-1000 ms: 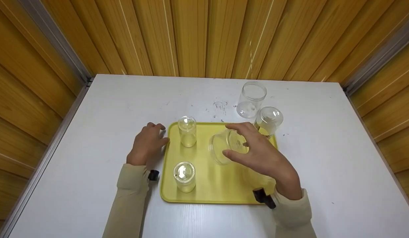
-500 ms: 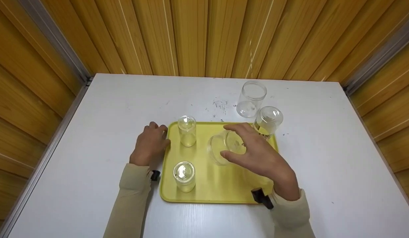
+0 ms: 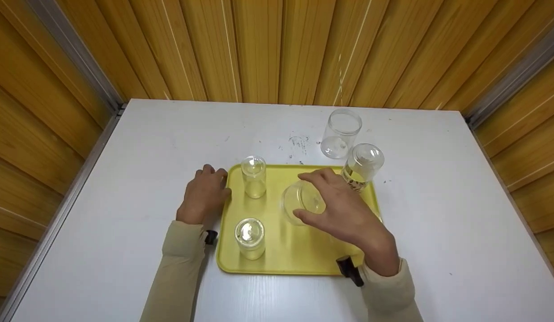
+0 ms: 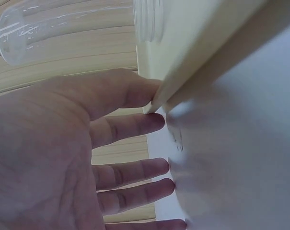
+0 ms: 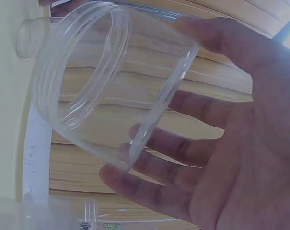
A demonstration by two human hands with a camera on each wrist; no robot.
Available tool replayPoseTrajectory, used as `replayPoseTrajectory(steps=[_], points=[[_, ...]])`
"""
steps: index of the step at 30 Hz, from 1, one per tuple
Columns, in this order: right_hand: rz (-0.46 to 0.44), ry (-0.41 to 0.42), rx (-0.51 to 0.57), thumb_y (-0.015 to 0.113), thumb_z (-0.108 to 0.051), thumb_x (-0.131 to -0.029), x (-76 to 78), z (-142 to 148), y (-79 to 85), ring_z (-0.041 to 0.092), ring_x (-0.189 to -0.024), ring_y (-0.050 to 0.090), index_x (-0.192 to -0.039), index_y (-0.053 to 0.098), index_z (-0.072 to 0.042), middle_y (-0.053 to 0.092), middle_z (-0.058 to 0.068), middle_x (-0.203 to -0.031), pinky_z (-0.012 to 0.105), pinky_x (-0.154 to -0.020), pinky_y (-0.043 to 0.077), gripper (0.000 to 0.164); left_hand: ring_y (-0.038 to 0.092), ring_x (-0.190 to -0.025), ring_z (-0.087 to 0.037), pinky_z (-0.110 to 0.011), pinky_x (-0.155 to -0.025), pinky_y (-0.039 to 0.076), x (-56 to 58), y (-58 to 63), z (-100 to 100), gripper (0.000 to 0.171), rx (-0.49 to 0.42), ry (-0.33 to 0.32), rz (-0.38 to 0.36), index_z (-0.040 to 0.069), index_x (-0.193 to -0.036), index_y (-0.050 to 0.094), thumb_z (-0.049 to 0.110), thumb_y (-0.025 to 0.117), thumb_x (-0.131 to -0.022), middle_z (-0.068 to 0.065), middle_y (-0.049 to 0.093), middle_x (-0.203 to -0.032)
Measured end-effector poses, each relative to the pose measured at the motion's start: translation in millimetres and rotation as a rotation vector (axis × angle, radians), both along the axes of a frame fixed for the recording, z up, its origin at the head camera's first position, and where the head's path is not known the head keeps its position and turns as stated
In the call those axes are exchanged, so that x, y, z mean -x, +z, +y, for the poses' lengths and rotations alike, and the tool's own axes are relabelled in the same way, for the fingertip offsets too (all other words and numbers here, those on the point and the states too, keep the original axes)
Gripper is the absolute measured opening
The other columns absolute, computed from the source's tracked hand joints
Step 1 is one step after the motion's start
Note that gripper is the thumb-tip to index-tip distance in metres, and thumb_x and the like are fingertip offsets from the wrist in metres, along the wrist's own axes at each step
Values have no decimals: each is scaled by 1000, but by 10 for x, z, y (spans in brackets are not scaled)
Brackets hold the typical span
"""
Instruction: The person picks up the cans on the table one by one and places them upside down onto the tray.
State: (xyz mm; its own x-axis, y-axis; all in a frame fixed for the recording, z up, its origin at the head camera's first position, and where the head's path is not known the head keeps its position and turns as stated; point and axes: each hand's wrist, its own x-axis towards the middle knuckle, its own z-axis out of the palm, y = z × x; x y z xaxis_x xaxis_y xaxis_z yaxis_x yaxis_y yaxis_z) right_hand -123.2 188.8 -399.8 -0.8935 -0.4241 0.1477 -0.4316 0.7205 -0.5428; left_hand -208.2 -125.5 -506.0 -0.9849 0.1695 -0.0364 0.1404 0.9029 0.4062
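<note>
A clear, wide-mouthed jar (image 3: 291, 205) is in my right hand (image 3: 351, 214) over the yellow tray (image 3: 295, 259). In the right wrist view the jar (image 5: 135, 96) is tilted, its threaded mouth angled down toward the tray, with my thumb on one side and my fingers around the base end. At the tray's left edge, my left hand (image 3: 203, 197) pinches the rim between thumb and index finger; its other fingertips reach the white table in the left wrist view. Two narrower clear jars stand upside down on the tray's left side, one at the back (image 3: 253, 176) and one at the front (image 3: 250, 239).
Behind the tray, an upright clear jar (image 3: 340, 134) stands on the white table (image 3: 438, 201). Close to it, an upside-down jar with a printed label (image 3: 364, 163) overlaps the tray's back right corner in the head view. Wood-patterned panels (image 3: 259, 53) enclose the table.
My right hand has moved slightly left and toward me, and the jar has turned more mouth-down. My left hand has shifted a little right onto the tray's rim.
</note>
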Motion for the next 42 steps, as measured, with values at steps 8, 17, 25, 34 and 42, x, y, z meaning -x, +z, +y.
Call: replayPoseTrajectory(steps=[8, 17, 25, 34, 42], points=[[-3, -33, -95, 88, -33, -87, -59, -141, -14, 32, -125, 56, -149, 59, -10, 58, 11, -135, 51, -96, 53, 72, 58, -110, -44, -60, -87, 54, 11, 1, 1, 43, 0, -6, 8, -4, -134, 68, 17, 65, -97, -27, 59, -123], [7, -17, -184, 86, -33, -88, -95, -290, -88, 39, -126, 56, -145, 61, -10, 57, 17, -139, 51, -85, 56, 66, 57, -110, -44, -60, -87, 53, 6, 7, -6, 42, -9, -8, 10, -4, -133, 68, 16, 63, -97, -28, 58, -124], [-43, -16, -227, 86, -33, -88, -104, -374, -161, 41, -124, 55, -143, 61, -8, 57, 19, -138, 50, -82, 57, 66, 56, -112, -45, -60, -88, 54, -3, 11, 2, 41, 9, -16, 10, -3, -134, 67, 16, 63, -98, -28, 57, -125], [-89, -9, -275, 88, -30, -85, -107, -443, -246, 43, -117, 56, -139, 64, -4, 58, 22, -132, 52, -78, 56, 65, 56, -113, -45, -60, -89, 53, -2, 19, -2, 42, 7, -16, 4, -3, -136, 66, 18, 64, -99, -27, 58, -125], [-127, 8, -297, 89, -29, -83, -102, -475, -289, 41, -108, 57, -135, 64, -4, 59, 22, -125, 52, -75, 55, 64, 57, -114, -44, -60, -89, 53, 0, 9, 4, 42, 15, -14, 6, -2, -136, 67, 19, 64, -99, -27, 59, -125]])
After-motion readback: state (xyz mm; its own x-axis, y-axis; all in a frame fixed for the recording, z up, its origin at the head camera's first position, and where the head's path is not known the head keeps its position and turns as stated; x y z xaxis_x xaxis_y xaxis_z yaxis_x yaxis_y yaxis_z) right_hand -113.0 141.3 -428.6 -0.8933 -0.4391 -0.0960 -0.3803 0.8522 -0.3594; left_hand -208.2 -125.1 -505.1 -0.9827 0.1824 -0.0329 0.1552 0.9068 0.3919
